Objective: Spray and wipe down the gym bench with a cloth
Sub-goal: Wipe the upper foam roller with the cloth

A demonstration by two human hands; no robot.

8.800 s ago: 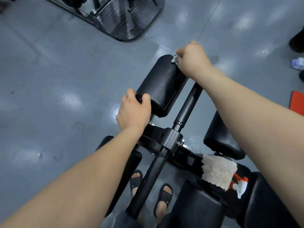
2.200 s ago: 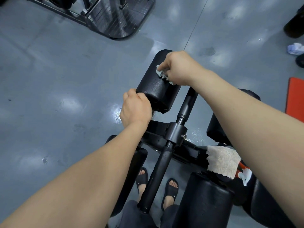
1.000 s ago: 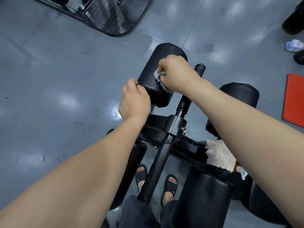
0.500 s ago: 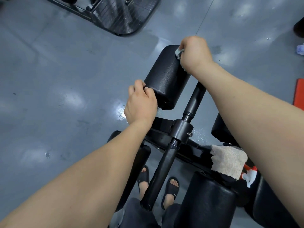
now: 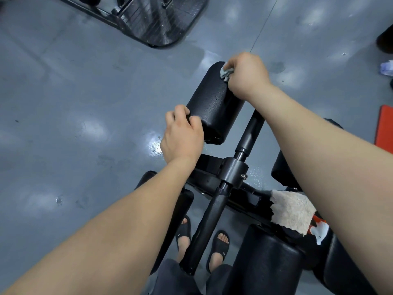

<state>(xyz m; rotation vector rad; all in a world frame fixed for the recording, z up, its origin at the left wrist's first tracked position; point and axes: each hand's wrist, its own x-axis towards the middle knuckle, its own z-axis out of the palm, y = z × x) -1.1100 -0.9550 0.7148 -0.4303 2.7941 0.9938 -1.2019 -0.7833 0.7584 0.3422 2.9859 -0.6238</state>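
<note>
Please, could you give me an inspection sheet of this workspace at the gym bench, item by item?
Surface: grey floor, wet patch beside the bench frame.
Job's things: black roller pad; grey cloth pressed on its far end.
Clutter: beige towel lying on the bench frame; crumpled white item on the floor.
Hands: left hand grips the pad's near end; right hand holds the cloth.
Cables: nothing seen.
Surroundings: another machine's base; red mat.
</note>
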